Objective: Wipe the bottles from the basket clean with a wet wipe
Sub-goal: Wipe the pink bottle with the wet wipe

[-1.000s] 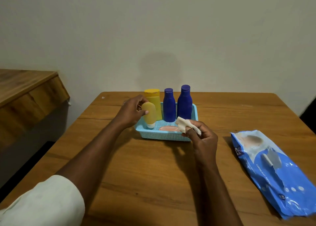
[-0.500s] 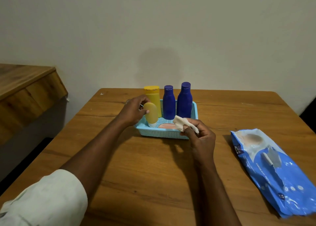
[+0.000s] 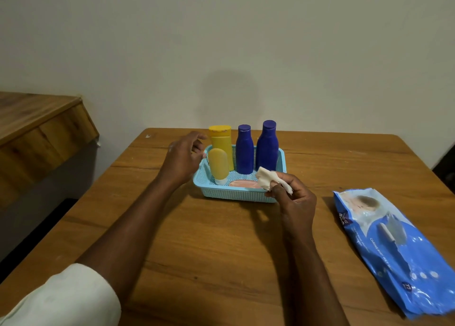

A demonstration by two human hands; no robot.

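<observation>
Two dark blue plastic bottles (image 3: 244, 150) (image 3: 267, 147) stand in one light blue perforated plastic basket (image 3: 231, 194), with one tall yellow plastic bottle (image 3: 221, 143), one small yellow inverted tube (image 3: 218, 164) and one flat pink item (image 3: 243, 184). One crumpled white wet wipe (image 3: 267, 181); one blue wipes packet (image 3: 398, 247).

A plain off-white wall (image 3: 246, 42) stands behind the wooden table (image 3: 221, 239) — a soft shadow falls on it. At left, a wooden counter (image 3: 37, 128) juts out — dark floor (image 3: 29, 227) below.
</observation>
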